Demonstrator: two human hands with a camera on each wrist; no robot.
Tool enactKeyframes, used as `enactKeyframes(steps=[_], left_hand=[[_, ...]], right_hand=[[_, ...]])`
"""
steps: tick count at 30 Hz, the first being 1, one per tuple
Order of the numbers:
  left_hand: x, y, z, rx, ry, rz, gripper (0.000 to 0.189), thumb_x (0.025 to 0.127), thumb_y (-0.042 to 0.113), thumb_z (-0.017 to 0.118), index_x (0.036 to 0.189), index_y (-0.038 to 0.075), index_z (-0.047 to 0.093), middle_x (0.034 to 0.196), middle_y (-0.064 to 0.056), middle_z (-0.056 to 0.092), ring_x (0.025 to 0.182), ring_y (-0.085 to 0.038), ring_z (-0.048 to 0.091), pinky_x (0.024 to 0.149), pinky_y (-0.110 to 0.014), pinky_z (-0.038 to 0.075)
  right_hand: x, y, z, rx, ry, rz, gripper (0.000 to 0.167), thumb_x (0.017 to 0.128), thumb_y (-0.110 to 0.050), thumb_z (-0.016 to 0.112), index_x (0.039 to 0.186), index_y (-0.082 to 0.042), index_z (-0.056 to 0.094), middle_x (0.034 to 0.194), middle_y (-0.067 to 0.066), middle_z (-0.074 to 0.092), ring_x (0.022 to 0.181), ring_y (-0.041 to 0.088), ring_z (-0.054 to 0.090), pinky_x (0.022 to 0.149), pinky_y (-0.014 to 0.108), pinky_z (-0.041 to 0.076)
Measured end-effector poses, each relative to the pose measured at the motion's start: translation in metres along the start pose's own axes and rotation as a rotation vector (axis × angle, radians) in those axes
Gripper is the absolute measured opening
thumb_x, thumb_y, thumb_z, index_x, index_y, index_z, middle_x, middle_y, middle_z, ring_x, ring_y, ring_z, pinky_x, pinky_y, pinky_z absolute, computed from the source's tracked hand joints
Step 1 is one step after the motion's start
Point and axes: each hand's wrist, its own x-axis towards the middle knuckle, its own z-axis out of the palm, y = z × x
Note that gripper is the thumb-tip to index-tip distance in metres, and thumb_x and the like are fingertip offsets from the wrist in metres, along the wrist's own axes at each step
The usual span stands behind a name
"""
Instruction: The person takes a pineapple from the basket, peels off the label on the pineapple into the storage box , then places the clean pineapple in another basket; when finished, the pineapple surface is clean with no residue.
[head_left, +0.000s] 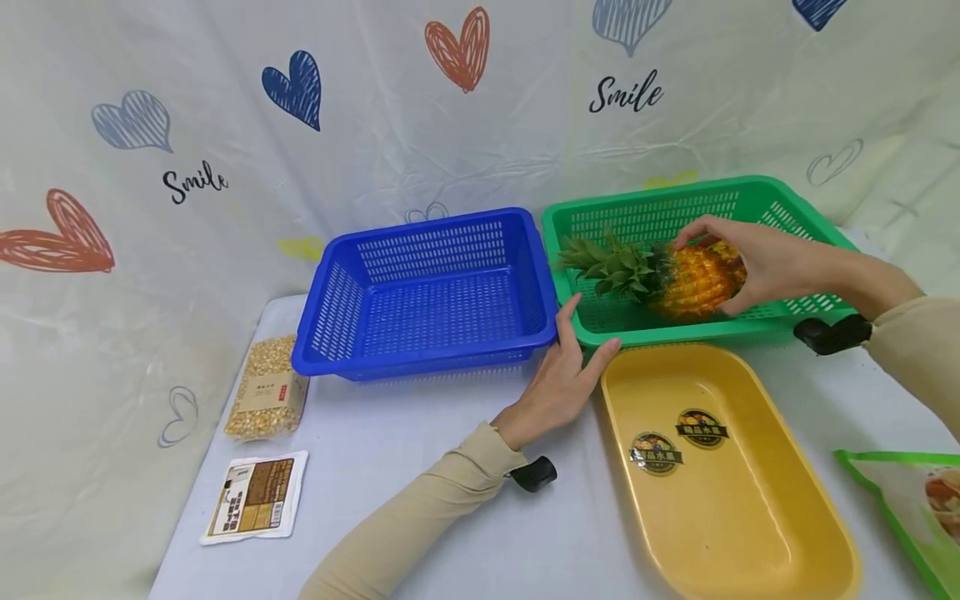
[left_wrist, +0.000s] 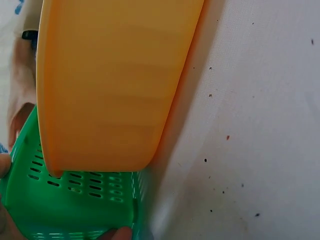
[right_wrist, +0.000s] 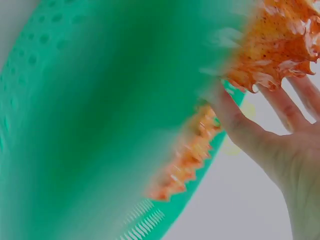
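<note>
A pineapple [head_left: 693,283] with a leafy green crown lies in the green basket [head_left: 622,337], its crown toward the left. My right hand [head_left: 783,262] grips the fruit from the right, thumb on the near side and fingers over the far side. In the right wrist view the basket wall hides part of the orange, spiky pineapple [right_wrist: 277,47]. At the basket's near left corner my left hand [head_left: 558,379] touches the rim with thumb and index finger spread. The other left fingers are mostly hidden; one fingertip [left_wrist: 122,233] shows low beside the basket wall in the left wrist view.
A blue basket [head_left: 442,321] stands left of the green one. Nearer me sits a yellow tray [head_left: 720,492] against the green basket. At left lie a bag of corn kernels [head_left: 266,387] and a flat packet [head_left: 255,497]; a green-edged bag [head_left: 911,500] is at right.
</note>
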Motion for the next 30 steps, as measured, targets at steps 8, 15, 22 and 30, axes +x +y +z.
enactKeyframes(steps=[8,15,22,30], left_hand=[[0.0,-0.001,0.0,-0.01,0.008,0.018,0.078,0.11,0.056,0.042,0.166,0.033,-0.006,0.086,-0.017,0.063,0.093,-0.027,0.069,0.084,-0.04,0.054],[0.0,-0.003,0.0,-0.044,-0.002,0.029,0.079,0.11,0.054,0.044,0.167,0.032,-0.006,0.061,0.001,0.037,0.051,-0.017,0.044,0.058,-0.034,0.039],[-0.001,-0.001,0.0,-0.034,0.008,0.036,0.078,0.11,0.054,0.043,0.166,0.034,-0.008,0.068,-0.01,0.05,0.078,-0.03,0.065,0.076,-0.041,0.051],[-0.001,-0.001,0.001,-0.025,0.014,0.02,0.078,0.11,0.055,0.043,0.166,0.034,-0.007,0.099,-0.018,0.065,0.102,-0.032,0.067,0.092,-0.044,0.052]], right_hand=[[-0.017,0.008,-0.021,-0.094,0.022,-0.019,0.102,0.048,0.008,0.1,0.137,-0.01,0.054,0.133,-0.001,0.054,0.118,-0.01,0.037,0.079,0.014,0.042],[-0.015,0.001,-0.021,-0.087,-0.052,-0.083,0.098,0.046,0.01,0.099,0.132,-0.014,0.058,0.129,-0.01,0.056,0.111,-0.004,0.045,0.079,0.018,0.047],[0.0,-0.013,-0.017,-0.16,-0.103,-0.079,0.089,0.05,0.0,0.103,0.127,-0.015,0.061,0.126,-0.001,0.06,0.108,0.021,0.05,0.079,0.041,0.051],[-0.004,-0.004,-0.009,-0.126,-0.028,-0.115,0.092,0.048,-0.001,0.105,0.128,-0.016,0.063,0.125,0.0,0.061,0.108,0.019,0.051,0.079,0.043,0.054]])
